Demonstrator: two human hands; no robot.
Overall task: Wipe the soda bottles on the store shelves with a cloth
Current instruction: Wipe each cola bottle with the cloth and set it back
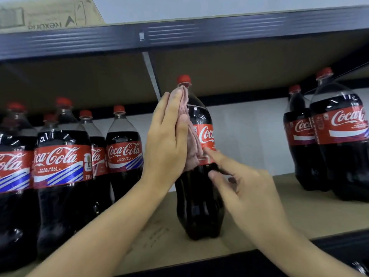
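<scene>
Cloth (191, 136) — pressed between flat left fingers (175, 108) and bottle (199, 196).

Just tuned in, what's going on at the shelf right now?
A person is wiping one cola bottle that stands alone in the middle of the shelf. The left hand presses a pink cloth flat against the bottle's left side, from the neck down to the label. The right hand touches the bottle's front just below the label, apparently to steady it. More bottles stand in a group at left and a few at right.
</scene>
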